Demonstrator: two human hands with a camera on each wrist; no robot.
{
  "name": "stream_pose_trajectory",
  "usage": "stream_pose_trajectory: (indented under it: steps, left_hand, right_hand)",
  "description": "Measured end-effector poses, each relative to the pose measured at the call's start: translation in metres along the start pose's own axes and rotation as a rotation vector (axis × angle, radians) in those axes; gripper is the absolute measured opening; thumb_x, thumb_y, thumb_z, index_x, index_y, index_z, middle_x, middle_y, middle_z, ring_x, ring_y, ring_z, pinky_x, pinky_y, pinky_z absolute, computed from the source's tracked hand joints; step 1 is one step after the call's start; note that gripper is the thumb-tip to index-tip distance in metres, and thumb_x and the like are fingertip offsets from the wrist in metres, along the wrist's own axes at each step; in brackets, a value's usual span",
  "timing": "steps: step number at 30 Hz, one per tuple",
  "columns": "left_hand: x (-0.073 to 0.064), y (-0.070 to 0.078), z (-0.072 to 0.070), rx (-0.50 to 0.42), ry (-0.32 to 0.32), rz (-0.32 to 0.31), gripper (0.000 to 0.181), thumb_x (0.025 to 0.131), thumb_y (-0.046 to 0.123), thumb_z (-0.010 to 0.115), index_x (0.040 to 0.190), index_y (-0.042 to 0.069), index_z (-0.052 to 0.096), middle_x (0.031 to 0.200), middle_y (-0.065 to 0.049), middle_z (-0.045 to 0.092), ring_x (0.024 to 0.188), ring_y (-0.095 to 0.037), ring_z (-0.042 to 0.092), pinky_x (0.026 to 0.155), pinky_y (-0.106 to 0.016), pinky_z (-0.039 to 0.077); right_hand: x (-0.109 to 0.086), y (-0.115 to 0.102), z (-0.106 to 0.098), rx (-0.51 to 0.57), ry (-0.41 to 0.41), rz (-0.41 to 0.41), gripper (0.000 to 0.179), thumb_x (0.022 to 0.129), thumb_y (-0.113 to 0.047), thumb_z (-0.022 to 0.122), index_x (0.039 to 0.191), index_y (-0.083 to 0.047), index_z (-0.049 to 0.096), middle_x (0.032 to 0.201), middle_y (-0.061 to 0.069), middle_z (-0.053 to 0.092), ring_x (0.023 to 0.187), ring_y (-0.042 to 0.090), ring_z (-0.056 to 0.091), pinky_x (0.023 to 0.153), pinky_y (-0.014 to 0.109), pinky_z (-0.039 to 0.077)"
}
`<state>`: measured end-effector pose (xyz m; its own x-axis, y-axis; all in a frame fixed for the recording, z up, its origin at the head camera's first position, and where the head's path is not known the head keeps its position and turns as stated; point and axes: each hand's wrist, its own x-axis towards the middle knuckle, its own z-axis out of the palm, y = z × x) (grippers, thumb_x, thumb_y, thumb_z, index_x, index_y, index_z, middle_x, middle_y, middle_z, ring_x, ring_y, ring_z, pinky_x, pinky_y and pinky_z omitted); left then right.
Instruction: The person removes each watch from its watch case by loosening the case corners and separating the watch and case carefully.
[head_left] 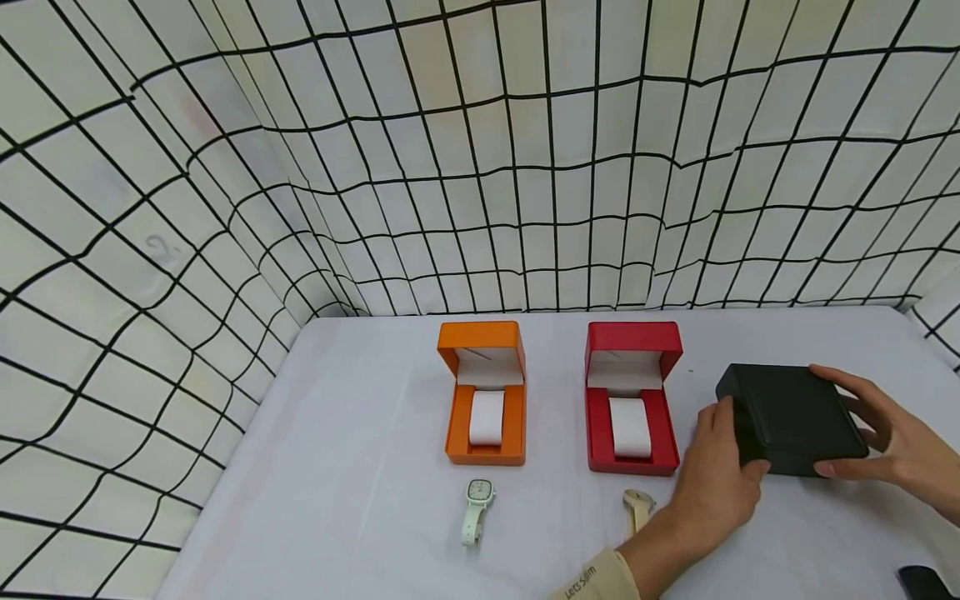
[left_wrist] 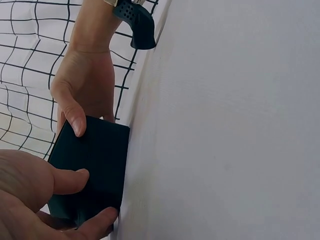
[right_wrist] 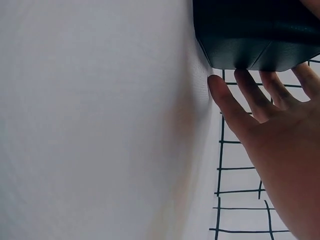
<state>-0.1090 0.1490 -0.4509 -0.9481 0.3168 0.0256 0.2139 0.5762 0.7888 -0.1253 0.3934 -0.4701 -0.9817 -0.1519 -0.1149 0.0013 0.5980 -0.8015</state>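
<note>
A black box point(head_left: 802, 417) with its lid down sits at the right of the table. My left hand point(head_left: 712, 492) grips its left side, thumb at the front. Across from it, my right hand point(head_left: 892, 442) holds the right side between a thumb at the near corner and fingers at the far edge. The left wrist view shows both hands on the box point(left_wrist: 95, 155). In the right wrist view, fingers point(right_wrist: 255, 95) reach along its wall. A beige watch point(head_left: 639, 504) lies partly hidden behind my left forearm. One pale green watch point(head_left: 477, 508) lies further left.
An orange watch box point(head_left: 512, 446) and a red watch box point(head_left: 633, 465) stand with lids raised, each with a white cushion inside. Black wire mesh point(head_left: 555, 208) over white sheeting walls the back and left. A dark object point(head_left: 922, 581) is cut off at the bottom right.
</note>
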Motion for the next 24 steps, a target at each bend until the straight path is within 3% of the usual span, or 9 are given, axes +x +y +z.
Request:
stream_pose_trajectory:
  steps: [4,11,17,21,24]
  left_hand:
    - [0.0005,-0.001,-0.0022,-0.003,0.003,0.006,0.074,0.093,0.02,0.078,0.155,0.014,0.039,0.15,0.005,0.049,0.136,-0.006,0.053,0.106,-0.021,0.052]
    - [0.0015,-0.0022,-0.0055,-0.04,0.012,0.01,0.074,0.091,0.015,0.08,0.153,0.016,0.042,0.147,0.005,0.053,0.133,-0.006,0.055,0.105,-0.022,0.053]
    - [0.0026,-0.001,-0.0039,-0.084,0.04,-0.004,0.071,0.087,0.014,0.084,0.148,0.016,0.049,0.143,0.006,0.059,0.13,-0.005,0.056,0.104,-0.023,0.053]
    - [0.0037,0.0,-0.0031,-0.156,0.054,-0.041,0.065,0.084,0.011,0.086,0.141,0.016,0.055,0.134,0.007,0.064,0.115,0.001,0.058,0.095,-0.018,0.054]
    - [0.0044,0.0003,-0.0038,-0.208,0.062,-0.082,0.061,0.083,0.009,0.087,0.136,0.016,0.058,0.126,0.007,0.067,0.101,0.005,0.056,0.086,-0.014,0.053]
  right_hand:
    - [0.0003,-0.0007,-0.0002,-0.037,0.007,0.018,0.124,0.08,-0.014,0.087,0.167,-0.04,0.003,0.177,0.008,-0.012,0.146,0.07,0.005,0.102,0.09,0.016]
    - [0.0007,-0.001,-0.0017,-0.1,0.031,0.01,0.121,0.081,-0.02,0.088,0.168,-0.039,0.006,0.176,-0.007,-0.007,0.143,0.067,0.013,0.101,0.086,0.021]
    - [0.0014,-0.001,-0.0048,-0.142,0.048,-0.01,0.117,0.083,-0.021,0.087,0.168,-0.035,0.008,0.177,0.008,-0.004,0.138,0.064,0.019,0.099,0.083,0.025]
    - [0.0026,-0.0009,-0.0066,-0.16,0.064,-0.024,0.113,0.084,-0.024,0.086,0.168,-0.033,0.012,0.167,-0.027,0.005,0.136,0.058,0.02,0.1,0.08,0.026]
    - [0.0045,-0.0022,-0.0084,-0.165,0.063,-0.026,0.11,0.085,-0.026,0.086,0.168,-0.034,0.014,0.156,-0.037,0.009,0.137,0.055,0.019,0.103,0.08,0.025]
